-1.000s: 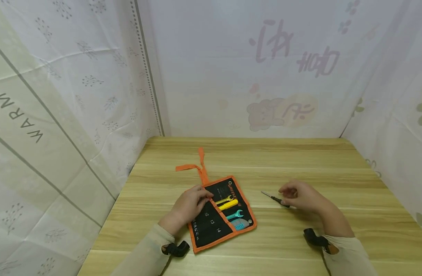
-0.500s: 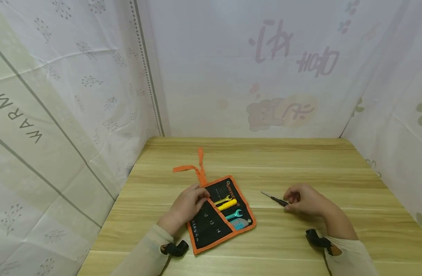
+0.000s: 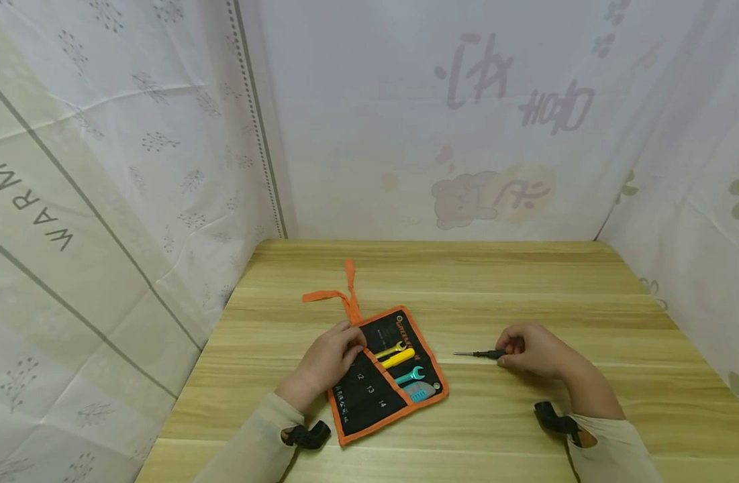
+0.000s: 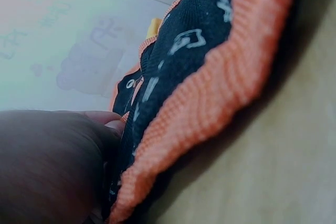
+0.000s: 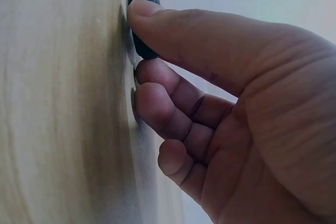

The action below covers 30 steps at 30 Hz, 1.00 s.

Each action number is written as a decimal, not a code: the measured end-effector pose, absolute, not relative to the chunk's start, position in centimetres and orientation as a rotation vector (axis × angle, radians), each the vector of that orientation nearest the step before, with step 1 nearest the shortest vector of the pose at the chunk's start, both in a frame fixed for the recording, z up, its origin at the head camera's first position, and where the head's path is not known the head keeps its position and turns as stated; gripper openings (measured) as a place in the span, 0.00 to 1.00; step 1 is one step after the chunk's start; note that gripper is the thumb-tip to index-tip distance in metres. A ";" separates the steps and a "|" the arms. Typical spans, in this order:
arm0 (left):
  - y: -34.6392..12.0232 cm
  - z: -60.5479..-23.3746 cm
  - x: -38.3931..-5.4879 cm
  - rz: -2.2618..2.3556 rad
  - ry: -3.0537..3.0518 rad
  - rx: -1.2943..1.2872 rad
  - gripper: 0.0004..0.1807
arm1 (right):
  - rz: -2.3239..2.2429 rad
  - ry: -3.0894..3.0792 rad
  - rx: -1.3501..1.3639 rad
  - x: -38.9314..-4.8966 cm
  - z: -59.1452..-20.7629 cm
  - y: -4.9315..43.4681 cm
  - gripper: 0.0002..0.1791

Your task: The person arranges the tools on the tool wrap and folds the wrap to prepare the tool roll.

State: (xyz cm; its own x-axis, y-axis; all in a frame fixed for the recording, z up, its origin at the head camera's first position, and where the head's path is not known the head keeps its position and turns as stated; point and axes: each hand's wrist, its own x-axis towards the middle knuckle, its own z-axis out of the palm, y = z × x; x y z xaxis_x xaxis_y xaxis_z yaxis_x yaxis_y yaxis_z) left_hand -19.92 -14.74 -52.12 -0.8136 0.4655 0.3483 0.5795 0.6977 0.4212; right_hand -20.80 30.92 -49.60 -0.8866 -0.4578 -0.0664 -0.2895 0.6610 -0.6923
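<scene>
Tool pouch (image 3: 369,399), black cloth with ribbed orange binding, lies aslant on the wood-grain table (image 3: 496,295) in my head view; a smooth yellow handle (image 3: 399,357) and a glossy teal wrench (image 3: 412,376) poke from its pockets. Both forearms reach forward in beige sleeves (image 3: 257,436), the right wrist bent inward. I have the left hand (image 3: 328,355) pinching the pocket's orange edge, while the right hand (image 3: 535,350), fingers curled, pinches the dark grip of a slim metal-shafted screwdriver (image 3: 486,353), well right of the pouch.
</scene>
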 end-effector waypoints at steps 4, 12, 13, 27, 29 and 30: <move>-14.7 -52.1 -19.9 -0.777 -2.696 -0.838 0.08 | -1.037 2.651 -0.593 -20.8 -49.6 30.9 0.08; -14.8 -52.1 -19.9 -0.786 -2.700 -0.846 0.07 | -1.031 2.659 -0.577 -20.9 -49.8 31.1 0.06; -14.8 -52.1 -19.9 -0.784 -2.698 -0.850 0.07 | -1.036 2.658 -0.577 -20.9 -49.8 31.1 0.06; -14.7 -52.3 -19.8 -0.794 -2.659 -0.896 0.08 | -1.075 2.703 -0.503 -20.8 -49.8 30.6 0.07; -14.7 -52.2 -19.8 -0.796 -2.654 -0.901 0.08 | -1.072 2.722 -0.507 -20.8 -49.7 30.4 0.07; -14.7 -52.2 -19.8 -0.797 -2.652 -0.903 0.08 | -1.069 2.732 -0.511 -20.8 -49.8 30.3 0.07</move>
State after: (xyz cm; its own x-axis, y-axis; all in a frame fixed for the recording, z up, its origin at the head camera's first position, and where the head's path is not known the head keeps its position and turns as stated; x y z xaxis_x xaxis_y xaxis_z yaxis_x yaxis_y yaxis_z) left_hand -19.79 -14.67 -52.19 -0.7842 0.4953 0.3738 0.6193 0.6624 0.4216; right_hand -20.84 30.27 -49.77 -0.9282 -0.3711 -0.0273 -0.2540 0.6855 -0.6823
